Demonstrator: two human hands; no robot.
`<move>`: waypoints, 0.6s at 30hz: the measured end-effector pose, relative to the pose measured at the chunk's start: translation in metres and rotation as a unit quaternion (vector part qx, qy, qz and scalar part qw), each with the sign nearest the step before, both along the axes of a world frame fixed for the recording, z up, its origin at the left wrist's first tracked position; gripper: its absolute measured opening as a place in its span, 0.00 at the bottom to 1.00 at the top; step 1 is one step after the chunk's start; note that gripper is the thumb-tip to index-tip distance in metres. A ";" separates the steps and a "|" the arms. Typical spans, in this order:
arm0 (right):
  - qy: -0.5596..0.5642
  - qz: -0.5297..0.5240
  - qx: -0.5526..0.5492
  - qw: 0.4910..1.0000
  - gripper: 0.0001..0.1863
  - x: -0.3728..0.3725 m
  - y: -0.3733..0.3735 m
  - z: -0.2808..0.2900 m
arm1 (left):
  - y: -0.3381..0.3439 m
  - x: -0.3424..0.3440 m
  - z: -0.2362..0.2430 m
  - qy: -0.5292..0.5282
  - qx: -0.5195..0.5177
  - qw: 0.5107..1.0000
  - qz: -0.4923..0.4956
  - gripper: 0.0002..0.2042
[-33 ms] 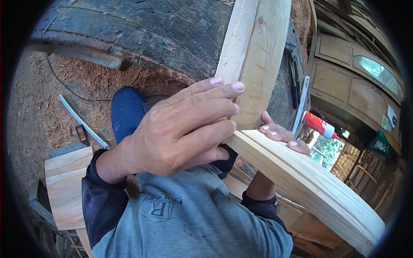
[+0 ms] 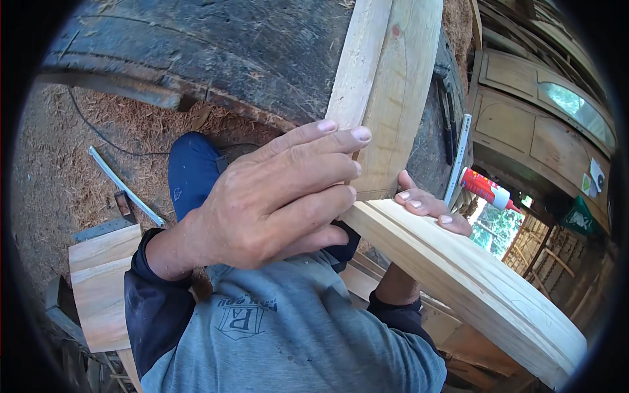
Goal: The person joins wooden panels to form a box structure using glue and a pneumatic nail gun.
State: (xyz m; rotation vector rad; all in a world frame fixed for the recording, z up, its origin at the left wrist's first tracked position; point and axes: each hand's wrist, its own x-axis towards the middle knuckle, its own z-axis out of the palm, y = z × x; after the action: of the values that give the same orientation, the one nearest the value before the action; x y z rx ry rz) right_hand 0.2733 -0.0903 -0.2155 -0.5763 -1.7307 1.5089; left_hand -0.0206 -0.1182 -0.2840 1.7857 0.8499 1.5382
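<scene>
My left hand [image 2: 275,203] fills the middle of the view, its fingers wrapped over the joint where two pale wooden pieces meet. The upright wooden piece [image 2: 393,85] runs to the top edge. The curved wooden piece [image 2: 472,281] sweeps down to the lower right. My right hand [image 2: 429,206] comes up from beneath, with its fingers lying on top of the curved piece just right of the joint. My grey shirt and dark sleeves show below.
A red-and-white glue bottle [image 2: 485,188] and a metal ruler [image 2: 458,157] lie at the right of a dark worn bench [image 2: 229,52]. Flat boards [image 2: 105,288] rest lower left on a sawdust floor [image 2: 59,170] with a thin pale rod [image 2: 124,187]. Panelled wooden doors [image 2: 524,131] stand right.
</scene>
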 end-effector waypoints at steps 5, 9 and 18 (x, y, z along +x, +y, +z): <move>0.006 -0.020 -0.004 1.000 0.18 -0.002 -0.005 -0.003 | -0.003 0.009 -0.001 -0.023 -0.012 0.999 0.023 0.27; 0.025 -0.020 0.004 0.999 0.16 -0.009 0.001 -0.002 | -0.001 0.012 0.001 -0.031 -0.003 0.999 0.039 0.23; 0.008 -0.007 0.004 1.000 0.09 -0.019 0.006 0.000 | 0.000 0.009 -0.002 -0.034 0.003 0.998 0.047 0.09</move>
State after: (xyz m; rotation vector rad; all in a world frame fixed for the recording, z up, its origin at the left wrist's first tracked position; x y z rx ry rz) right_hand 0.2539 -0.0848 -0.2152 -0.5707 -1.7168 1.4933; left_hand -0.0115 -0.1185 -0.2858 1.7097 0.9077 1.6525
